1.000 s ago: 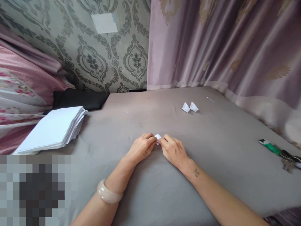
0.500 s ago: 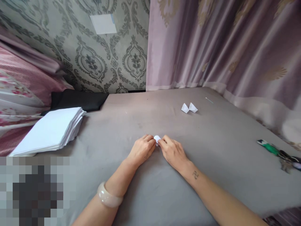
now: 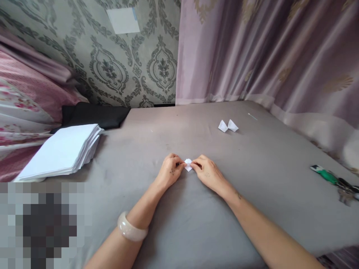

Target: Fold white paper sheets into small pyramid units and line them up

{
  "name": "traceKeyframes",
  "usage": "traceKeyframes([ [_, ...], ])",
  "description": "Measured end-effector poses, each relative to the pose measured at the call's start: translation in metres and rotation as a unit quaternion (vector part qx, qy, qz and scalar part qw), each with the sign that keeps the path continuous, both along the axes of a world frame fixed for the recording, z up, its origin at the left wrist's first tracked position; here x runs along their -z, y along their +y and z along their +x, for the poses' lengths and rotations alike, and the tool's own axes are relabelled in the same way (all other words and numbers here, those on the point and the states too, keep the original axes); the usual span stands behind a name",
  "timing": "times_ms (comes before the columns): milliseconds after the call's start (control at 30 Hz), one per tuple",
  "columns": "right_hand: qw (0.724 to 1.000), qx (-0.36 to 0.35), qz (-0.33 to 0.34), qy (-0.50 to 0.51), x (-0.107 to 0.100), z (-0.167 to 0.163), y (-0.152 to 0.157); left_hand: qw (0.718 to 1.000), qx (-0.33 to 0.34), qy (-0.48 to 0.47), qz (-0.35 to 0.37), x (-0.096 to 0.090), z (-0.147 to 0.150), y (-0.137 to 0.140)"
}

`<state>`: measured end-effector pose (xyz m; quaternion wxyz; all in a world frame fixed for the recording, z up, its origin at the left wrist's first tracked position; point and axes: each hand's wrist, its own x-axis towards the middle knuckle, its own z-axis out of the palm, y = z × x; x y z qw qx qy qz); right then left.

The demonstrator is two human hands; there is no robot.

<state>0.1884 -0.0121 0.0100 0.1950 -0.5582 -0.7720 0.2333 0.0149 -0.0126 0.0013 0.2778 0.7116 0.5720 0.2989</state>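
A small folded white paper point(image 3: 189, 165) with pleat-like layers along its top edge is held between my two hands, just above or on the grey cloth surface point(image 3: 179, 224); I cannot tell which. My left hand point(image 3: 170, 170) pinches its left corner between thumb and fingertips. On the opposite corner, my right hand point(image 3: 206, 171) has a similar pinch. A pale bangle point(image 3: 131, 227) circles my left forearm. Farther off to the right, two folded white paper pieces point(image 3: 228, 126) stand side by side, points up.
A stack of white paper sheets point(image 3: 60, 151) lies at the left, with a folded black cloth point(image 3: 95, 115) behind it. Keys with a green holder point(image 3: 327, 176) rest at the right edge. Curtains point(image 3: 224, 52) and a patterned wall point(image 3: 134, 71) border the far side.
My hands have rotated and drawn slightly apart, so more of the folded paper shows between them. The whole view has shifted slightly.
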Motion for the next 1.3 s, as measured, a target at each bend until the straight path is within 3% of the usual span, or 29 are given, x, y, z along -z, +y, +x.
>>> traceKeyframes([
  [233,0.998,0.011,-0.06,0.013,-0.003,0.001,0.014,1.0,-0.005,0.001,-0.006,0.0,0.001,0.002],
  [567,0.986,0.005,-0.117,-0.116,-0.024,-0.01,0.023,0.998,-0.039,0.032,-0.042,-0.009,0.003,0.003],
  [833,0.979,-0.01,-0.153,-0.132,-0.035,-0.009,0.035,0.991,-0.032,0.089,-0.1,-0.014,0.003,0.012],
  [967,0.957,-0.043,-0.218,-0.185,-0.042,-0.008,0.046,0.993,-0.045,0.077,-0.08,-0.012,0.002,0.013],
  [1133,0.938,-0.06,-0.212,-0.269,-0.052,-0.012,0.056,0.996,-0.026,0.042,-0.079,-0.004,-0.001,0.016],
  [1300,0.933,-0.067,-0.208,-0.286,-0.056,-0.015,0.054,0.997,-0.008,0.014,-0.072,0.002,-0.002,0.02],
])
